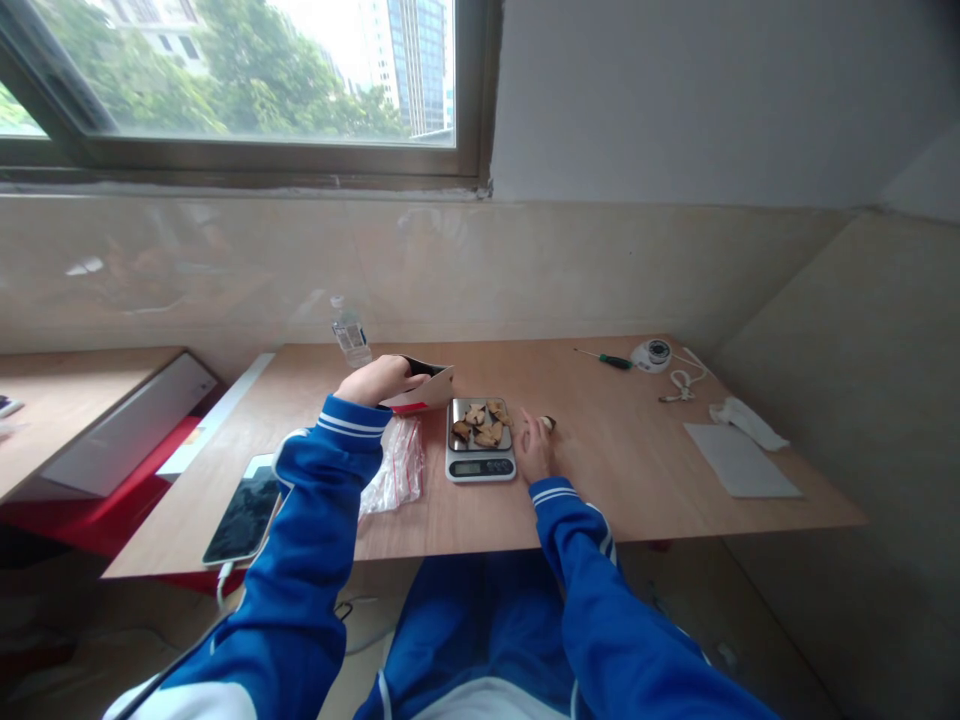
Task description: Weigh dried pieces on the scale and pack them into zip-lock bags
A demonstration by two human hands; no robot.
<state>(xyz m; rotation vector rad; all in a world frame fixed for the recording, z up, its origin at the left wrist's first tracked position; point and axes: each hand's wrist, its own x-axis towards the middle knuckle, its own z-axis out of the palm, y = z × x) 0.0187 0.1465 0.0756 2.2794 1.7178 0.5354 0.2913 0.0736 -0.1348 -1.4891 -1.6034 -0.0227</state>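
A small digital kitchen scale (481, 466) stands on the wooden table (615, 470) with several brown dried pieces (481, 423) on its steel platform. My left hand (377, 381) is closed on a white and red paper pouch (425, 391), tilted with its open mouth toward the scale. Just right of the scale, my right hand (534, 448) rests on the table and pinches one small brown piece (548, 423) at its fingertips. Below the pouch, a clear zip bag with a red seal (397, 468) lies flat.
A phone on a cable (244, 518) lies at the table's left front corner. A water bottle (350, 334) stands at the back. At the back right are a green screwdriver (606, 359), a small round device with a white cord (654, 355), a grey sheet (739, 461) and a crumpled tissue (750, 421).
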